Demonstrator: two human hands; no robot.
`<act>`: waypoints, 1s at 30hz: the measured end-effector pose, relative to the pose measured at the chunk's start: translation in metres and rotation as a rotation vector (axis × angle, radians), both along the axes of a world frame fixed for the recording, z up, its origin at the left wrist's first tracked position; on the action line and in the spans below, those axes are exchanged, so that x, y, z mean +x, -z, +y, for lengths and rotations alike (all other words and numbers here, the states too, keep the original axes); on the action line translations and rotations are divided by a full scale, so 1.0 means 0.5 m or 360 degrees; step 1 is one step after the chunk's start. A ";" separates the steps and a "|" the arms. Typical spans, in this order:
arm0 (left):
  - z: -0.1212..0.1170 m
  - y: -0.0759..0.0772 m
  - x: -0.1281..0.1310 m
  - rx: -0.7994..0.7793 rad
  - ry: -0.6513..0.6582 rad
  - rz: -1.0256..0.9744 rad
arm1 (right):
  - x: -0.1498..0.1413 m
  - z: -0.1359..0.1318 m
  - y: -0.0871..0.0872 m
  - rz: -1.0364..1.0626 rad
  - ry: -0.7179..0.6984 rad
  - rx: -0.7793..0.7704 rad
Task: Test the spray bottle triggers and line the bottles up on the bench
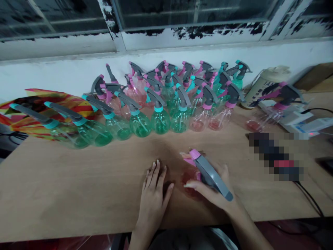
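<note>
- Apparently with its head already fitted, a pink-and-grey spray bottle (210,173) is over the near part of the desk (104,194), grasped around the neck by the right hand (213,198).
- Just beside it, the left hand (153,194) lies palm down, fingers spread, holding nothing.
- Farther back, a front row of green bottles (160,122) with teal collars and clear-pink bottles (214,119) stands with heads on; more crowd behind, many partly hidden.
- Dip tubes show inside several; colour gathers low, though liquid or tinted plastic I can't tell.
- One pink-headed bottle (279,107) is apart at right, near a white lettered container (264,85), contents hidden.
- Leftward, bright patterned material (62,99) sits behind the row.
</note>
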State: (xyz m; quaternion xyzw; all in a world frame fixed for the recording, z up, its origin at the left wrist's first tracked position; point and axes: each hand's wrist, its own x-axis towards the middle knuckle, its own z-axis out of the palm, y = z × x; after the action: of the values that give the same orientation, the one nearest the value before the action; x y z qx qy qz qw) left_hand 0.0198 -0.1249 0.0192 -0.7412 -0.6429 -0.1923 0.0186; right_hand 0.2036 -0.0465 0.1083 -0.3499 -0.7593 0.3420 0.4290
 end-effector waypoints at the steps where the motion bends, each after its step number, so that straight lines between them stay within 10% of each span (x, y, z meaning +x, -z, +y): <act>1: 0.000 0.001 0.000 0.0002 0.0004 0.0001 | 0.001 -0.001 0.001 0.0011 0.0019 0.0007; 20: 0.001 0.002 -0.001 0.0048 -0.0014 -0.0003 | 0.049 -0.059 0.042 -0.0222 0.0293 0.0039; 30: 0.016 0.024 -0.019 0.0246 0.0028 -0.0022 | 0.193 0.065 0.048 -0.0023 0.0700 -0.0211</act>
State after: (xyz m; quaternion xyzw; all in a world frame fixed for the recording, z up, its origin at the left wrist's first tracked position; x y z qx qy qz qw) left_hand 0.0101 -0.1170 0.0071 -0.7418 -0.6197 -0.2468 0.0697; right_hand 0.3001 -0.0140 0.0841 -0.5368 -0.6438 0.2868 0.4638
